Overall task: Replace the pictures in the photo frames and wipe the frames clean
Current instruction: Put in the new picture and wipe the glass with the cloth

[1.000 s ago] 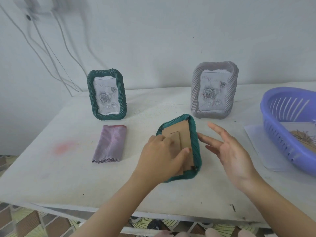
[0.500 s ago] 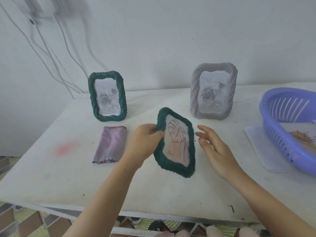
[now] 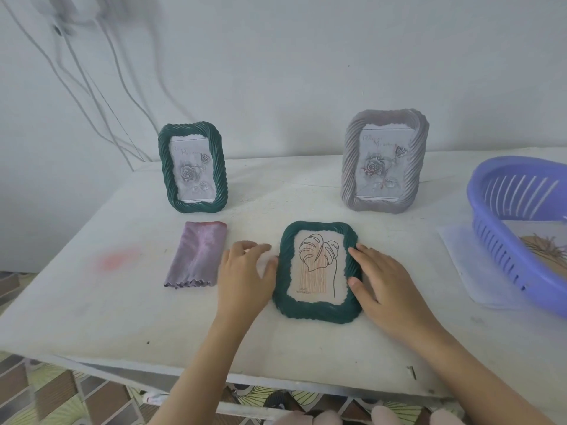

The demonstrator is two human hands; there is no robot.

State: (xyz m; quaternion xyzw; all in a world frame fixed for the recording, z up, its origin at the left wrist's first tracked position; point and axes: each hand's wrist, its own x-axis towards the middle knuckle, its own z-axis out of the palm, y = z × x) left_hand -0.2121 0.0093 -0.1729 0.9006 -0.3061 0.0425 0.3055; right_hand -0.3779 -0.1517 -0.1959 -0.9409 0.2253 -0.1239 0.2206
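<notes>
At front edge of table (image 3: pixel 122 317): flat frame (image 3: pixel 319 308) lay between left hand (image 3: pixel 245 274) and right hand (image 3: pixel 383 280), both slack, gripping nothing | frames 3 (green frame (image 3: pixel 193 207), grey frame (image 3: pixel 349 167) behind) | cloth (image 3: pixel 198 254) 1 | basket (image 3: pixel 503 240) 1

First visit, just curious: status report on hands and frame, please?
Both hands open: left hand beside green frame, right hand on its right edge. Frame flat, face up, leaf picture in. Cloth untouched, nothing blocking.

One head-worn camera is looking forward and down from above the table's (image 3: pixel 107 308) near edge, sitting close over it and facing the wall (image 3: pixel 306 72) behind the table.
</notes>
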